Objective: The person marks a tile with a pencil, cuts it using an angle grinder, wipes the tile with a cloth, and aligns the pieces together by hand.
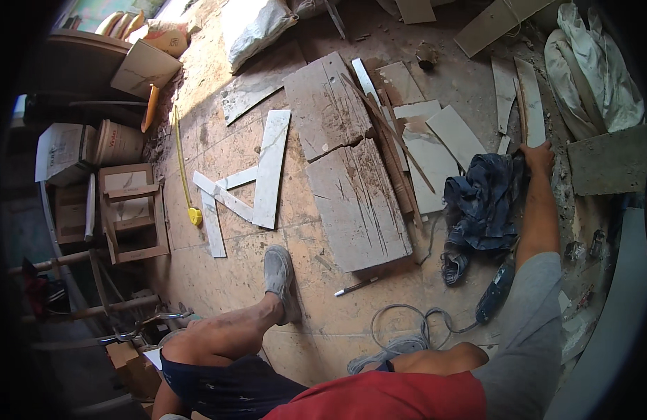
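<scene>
My right arm stretches forward along the right side, and my right hand is closed on the near end of a narrow white tile strip lying on the floor. A crumpled dark blue cloth, which looks like denim, lies just left of that hand. Nearer to me, beside my forearm, rests a dark power tool with a grey cord; its front end is hidden by the cloth and arm. Part of my left arm shows at the lower left edge, but my left hand is out of sight.
A scarred wooden block lies mid-floor, with cut tiles to its right. More white strips and a yellow tape measure, pulled out, lie left. A pen is near my shoe. Boxes and a bucket stand left.
</scene>
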Demonstrator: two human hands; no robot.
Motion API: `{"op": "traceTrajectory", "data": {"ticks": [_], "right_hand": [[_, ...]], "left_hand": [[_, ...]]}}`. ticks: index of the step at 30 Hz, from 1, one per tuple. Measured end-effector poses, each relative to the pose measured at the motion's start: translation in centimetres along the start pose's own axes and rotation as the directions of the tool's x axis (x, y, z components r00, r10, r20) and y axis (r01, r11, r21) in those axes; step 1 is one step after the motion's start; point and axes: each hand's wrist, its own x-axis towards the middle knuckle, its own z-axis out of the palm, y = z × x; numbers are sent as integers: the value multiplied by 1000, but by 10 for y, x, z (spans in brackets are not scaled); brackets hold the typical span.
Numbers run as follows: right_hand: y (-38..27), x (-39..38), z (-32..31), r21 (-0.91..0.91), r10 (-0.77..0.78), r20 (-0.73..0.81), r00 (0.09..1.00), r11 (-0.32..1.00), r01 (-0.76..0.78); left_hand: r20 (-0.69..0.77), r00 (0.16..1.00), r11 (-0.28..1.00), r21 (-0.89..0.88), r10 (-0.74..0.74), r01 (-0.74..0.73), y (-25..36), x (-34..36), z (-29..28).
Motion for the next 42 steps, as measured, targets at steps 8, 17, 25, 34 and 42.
{"op": "traceTrajectory", "data": {"ticks": [8,17,25,34,42], "right_hand": [[-22,-40,-43,-193,-553,-430,714,829,525],[-82,-180,-38,79,-956,79,284,290,954],[35,-208,-118,-50,-881,10,473,472,880],[307,-453,-296,-12,-211,-336,918,975,220],[434,-531,-84,346,671,211,711,629,-696]], "left_hand": [[88,991,983,-158,105,-90,-7,1,8],[21,986,875,-465,166,-137,-31,59,-5],[-45,978,901,-381,206,-207,6,154,-110],[-2,826,709,515,563,-482,254,199,-218],[161,547,230,785,821,-575,435,165,-174]]}}
